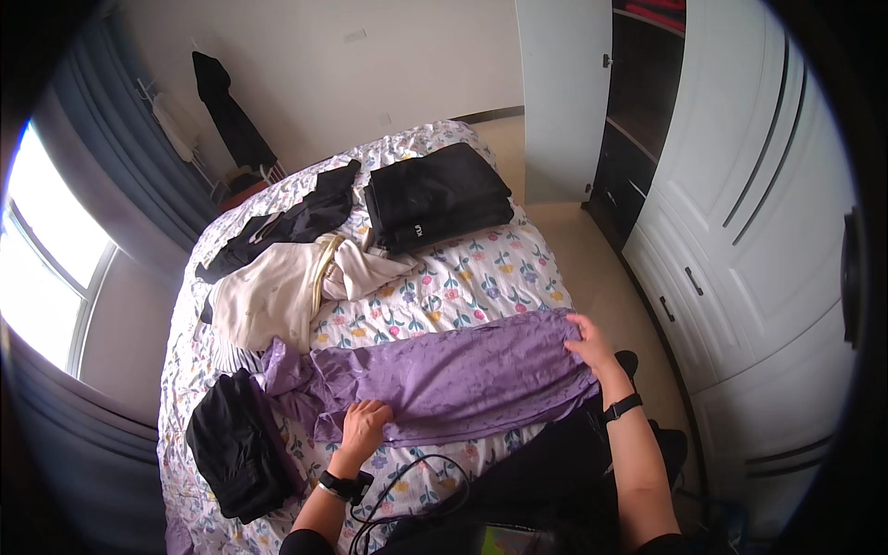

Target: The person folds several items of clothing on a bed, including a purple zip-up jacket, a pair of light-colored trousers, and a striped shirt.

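Observation:
A shiny purple garment (462, 375) with a faint pattern lies stretched sideways across the flowered bedspread (462, 287). Its left end is bunched into folds, while the rest is fairly flat. My left hand (366, 427) is closed on the garment's near edge, left of its middle. At the right end, my right hand (590, 346) grips the far corner between thumb and fingers. Whether the garment is trousers or something else cannot be made out. To the left of my left hand lies a folded black garment (239, 449).
Beyond the purple cloth lie a crumpled cream garment (268, 291), a loose black garment (314, 208) and a folded black stack (439, 194). A black cable (407, 462) loops near my left wrist. White wardrobe doors (740, 231) stand right; a window (46, 250) is left.

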`<state>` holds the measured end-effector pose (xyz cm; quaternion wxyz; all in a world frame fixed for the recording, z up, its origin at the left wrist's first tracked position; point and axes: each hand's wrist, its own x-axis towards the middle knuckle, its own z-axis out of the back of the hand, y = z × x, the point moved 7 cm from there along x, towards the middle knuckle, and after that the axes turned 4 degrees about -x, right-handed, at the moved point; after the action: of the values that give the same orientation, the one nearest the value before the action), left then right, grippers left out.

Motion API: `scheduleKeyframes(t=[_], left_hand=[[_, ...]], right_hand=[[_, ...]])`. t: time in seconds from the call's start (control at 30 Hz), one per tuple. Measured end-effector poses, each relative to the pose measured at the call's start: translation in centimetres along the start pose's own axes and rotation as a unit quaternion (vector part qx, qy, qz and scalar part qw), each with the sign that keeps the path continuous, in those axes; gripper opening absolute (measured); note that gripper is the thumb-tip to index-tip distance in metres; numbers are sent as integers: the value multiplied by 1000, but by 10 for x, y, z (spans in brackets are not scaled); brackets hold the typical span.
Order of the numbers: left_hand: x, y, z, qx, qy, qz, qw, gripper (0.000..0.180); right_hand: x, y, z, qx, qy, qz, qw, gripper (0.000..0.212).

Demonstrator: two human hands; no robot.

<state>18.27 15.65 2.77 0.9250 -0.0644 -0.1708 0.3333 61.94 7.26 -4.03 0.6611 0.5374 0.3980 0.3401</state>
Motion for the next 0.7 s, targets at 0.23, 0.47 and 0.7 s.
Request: scheduleKeyframes(t=[0.23, 0.47, 0.7], left_hand=[[3, 87, -12, -73, -150, 202, 965, 15], [-14, 162, -64, -428, 10, 423, 799, 15], [34, 122, 13, -497, 10, 287, 819, 7]], right_hand=[[-7, -23, 4, -28, -5, -61, 998, 57], [-3, -45, 10, -63, -15, -14, 998, 55], [-29, 30, -19, 84, 98, 26, 991, 57]])
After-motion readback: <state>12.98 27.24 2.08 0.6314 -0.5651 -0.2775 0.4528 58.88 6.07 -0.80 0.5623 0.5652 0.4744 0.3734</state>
